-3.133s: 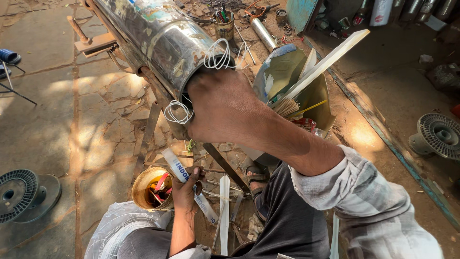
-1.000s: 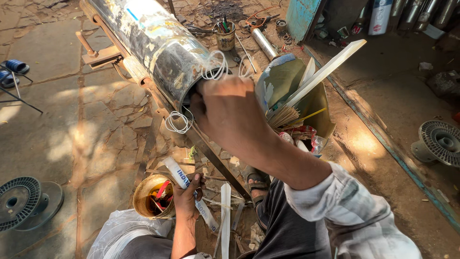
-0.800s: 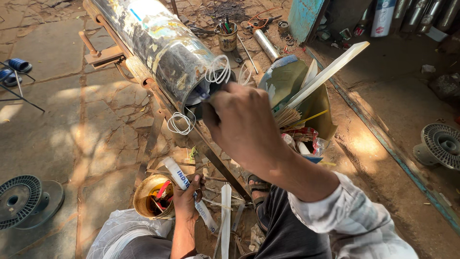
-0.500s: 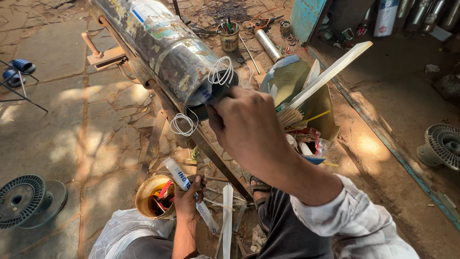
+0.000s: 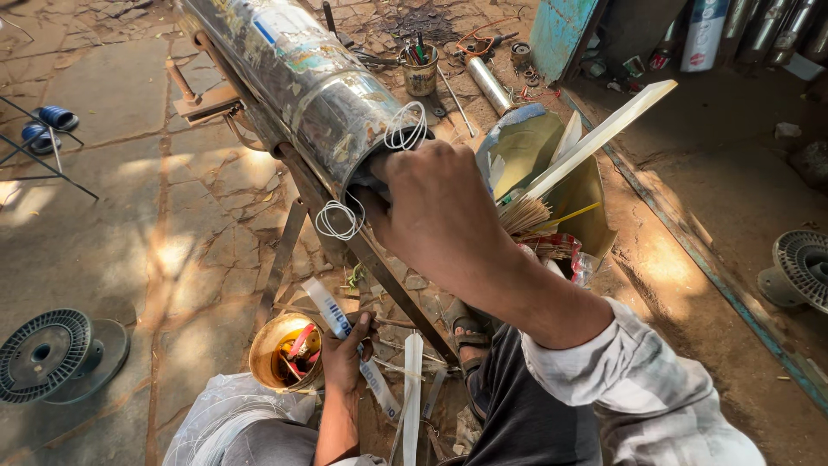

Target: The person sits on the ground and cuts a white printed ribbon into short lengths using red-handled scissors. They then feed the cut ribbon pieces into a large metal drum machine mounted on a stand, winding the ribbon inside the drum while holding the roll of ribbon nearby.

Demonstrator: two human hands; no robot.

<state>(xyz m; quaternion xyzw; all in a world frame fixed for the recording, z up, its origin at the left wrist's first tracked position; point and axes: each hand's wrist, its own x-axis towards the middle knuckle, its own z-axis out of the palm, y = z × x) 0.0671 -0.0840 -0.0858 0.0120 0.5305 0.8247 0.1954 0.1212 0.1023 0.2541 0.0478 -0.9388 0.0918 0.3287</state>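
A long shiny steel cylinder (image 5: 293, 78) lies tilted on a metal stand (image 5: 379, 276). My right hand (image 5: 440, 216) is at its open near end, fingers curled into the dark mouth; what they grip inside is hidden. Two loops of white wire stick out of that end, one (image 5: 405, 129) above my hand and one (image 5: 338, 220) to its left. Lower down, my left hand (image 5: 345, 354) is closed around a white strip with blue print (image 5: 332, 315), beside a white slat (image 5: 412, 388).
A rusty tin (image 5: 285, 354) with scraps sits by my left hand. A grey wire spool (image 5: 52, 354) lies left, another spool (image 5: 798, 267) right. A bag with sticks and a long white slat (image 5: 552, 173) stands right of the cylinder. A tool can (image 5: 420, 69) is behind.
My right hand has shifted a little further onto the cylinder's open end. The left hand keeps holding the white strip in the same place.
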